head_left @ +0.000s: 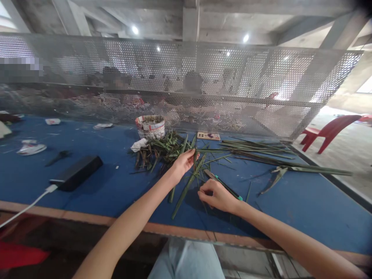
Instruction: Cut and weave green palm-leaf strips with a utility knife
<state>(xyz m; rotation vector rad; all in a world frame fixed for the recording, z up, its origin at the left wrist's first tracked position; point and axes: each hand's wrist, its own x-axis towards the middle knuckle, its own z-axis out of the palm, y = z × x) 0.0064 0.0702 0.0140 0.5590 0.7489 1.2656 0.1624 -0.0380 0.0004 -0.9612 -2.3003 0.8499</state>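
Head view: my left fingers (190, 157) pinch a leaf strip (186, 192), slanting toward me; right fingers (205, 190) curl beside it, grasp unclear.

We see a perforated metal screen (186, 73) under concrete ceiling beams (232, 19) with round lights (246, 38); a red plastic chair (328, 131) stands on the pale floor (348, 143), right.

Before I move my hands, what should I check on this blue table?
1. Left hand pinching the green leaf strips: ok.
2. Right hand on the dark stick with the teal tip: ok.
3. Left hand free of loose strips: not ok, strips run past it.
4. Sharp end on the stick: cannot tell.
5. Black power bank and white cable away from both hands: ok.
6. Newspaper bowl upright: ok.
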